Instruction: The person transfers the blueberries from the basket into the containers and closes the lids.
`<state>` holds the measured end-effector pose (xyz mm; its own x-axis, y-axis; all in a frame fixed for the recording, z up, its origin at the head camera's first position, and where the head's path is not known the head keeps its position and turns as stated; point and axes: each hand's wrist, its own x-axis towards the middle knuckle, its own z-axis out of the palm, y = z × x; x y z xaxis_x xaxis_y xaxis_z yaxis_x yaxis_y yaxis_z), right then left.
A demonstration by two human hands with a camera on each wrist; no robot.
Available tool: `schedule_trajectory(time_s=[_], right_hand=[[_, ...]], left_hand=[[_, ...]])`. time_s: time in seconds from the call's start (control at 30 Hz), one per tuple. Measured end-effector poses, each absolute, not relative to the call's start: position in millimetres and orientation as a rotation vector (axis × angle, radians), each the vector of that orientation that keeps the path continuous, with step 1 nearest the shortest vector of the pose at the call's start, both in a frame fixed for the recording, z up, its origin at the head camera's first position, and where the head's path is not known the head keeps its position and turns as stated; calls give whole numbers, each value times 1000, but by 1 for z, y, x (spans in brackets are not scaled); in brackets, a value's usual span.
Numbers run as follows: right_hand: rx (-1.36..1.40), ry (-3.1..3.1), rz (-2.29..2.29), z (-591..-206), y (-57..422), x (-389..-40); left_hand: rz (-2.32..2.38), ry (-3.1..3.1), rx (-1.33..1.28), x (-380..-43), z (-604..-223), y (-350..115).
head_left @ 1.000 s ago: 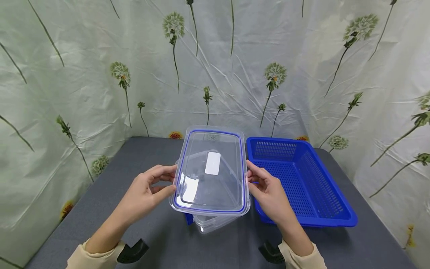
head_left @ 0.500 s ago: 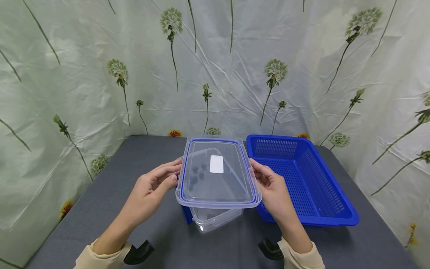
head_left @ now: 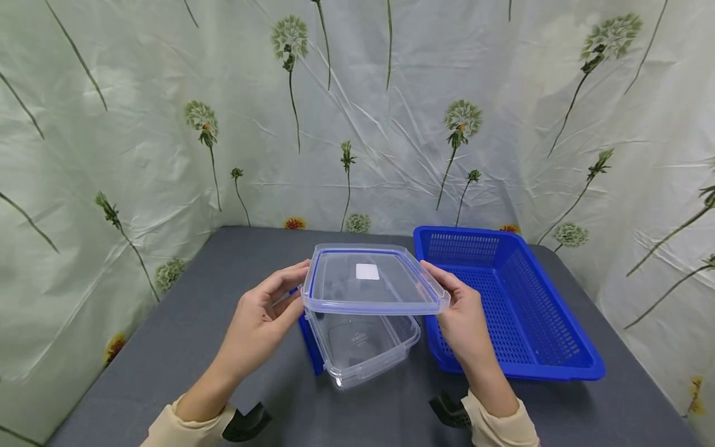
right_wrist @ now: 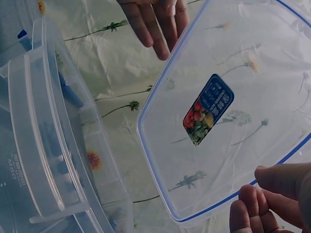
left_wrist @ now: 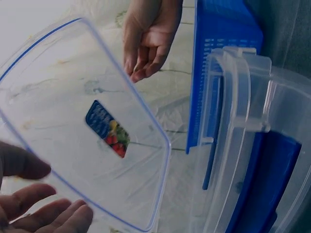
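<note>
Both hands hold a clear plastic lid [head_left: 346, 290] with a blue sealing line, raised over a clear rectangular food container [head_left: 357, 357] on the table. The left hand [head_left: 259, 326] pinches its left edge; the right hand [head_left: 465, 316] grips the right edge. Tilted, the lid hides the container's far part in the head view. A label [left_wrist: 109, 129] with a vegetable picture shows through the lid in the left wrist view. The container [right_wrist: 39, 145] stands off to the left in the right wrist view, apart from the lid.
A large blue perforated basket [head_left: 505, 310] stands on the dark grey table [head_left: 184, 298] close to the right hand. Some flat blue piece [head_left: 311, 344] sits along the container's left side, partly hidden. A flower-patterned curtain [head_left: 391, 124] hangs behind the table.
The lid has tipped flatter and shifted slightly right, uncovering more of the container. Both hands have kept hold of it, moving a little to the right with it.
</note>
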<state>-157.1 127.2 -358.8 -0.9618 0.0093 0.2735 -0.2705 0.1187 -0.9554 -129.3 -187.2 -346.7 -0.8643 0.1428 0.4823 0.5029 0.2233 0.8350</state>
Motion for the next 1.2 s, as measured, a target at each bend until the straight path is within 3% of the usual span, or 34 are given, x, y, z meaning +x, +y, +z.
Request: schedule_trajectory(time_s=[0.53, 0.93, 1.2], right_hand=[[144, -2103, 1805, -357, 123, -167], [81, -2077, 1744, -356, 125, -171], [84, -2051, 1774, -357, 123, -172]], left_hand=[[-1614, -2120, -463, -132, -347, -171], [-1565, -2157, -690, -137, -351, -169], [-1455, -2227, -669, -142, -356, -170]])
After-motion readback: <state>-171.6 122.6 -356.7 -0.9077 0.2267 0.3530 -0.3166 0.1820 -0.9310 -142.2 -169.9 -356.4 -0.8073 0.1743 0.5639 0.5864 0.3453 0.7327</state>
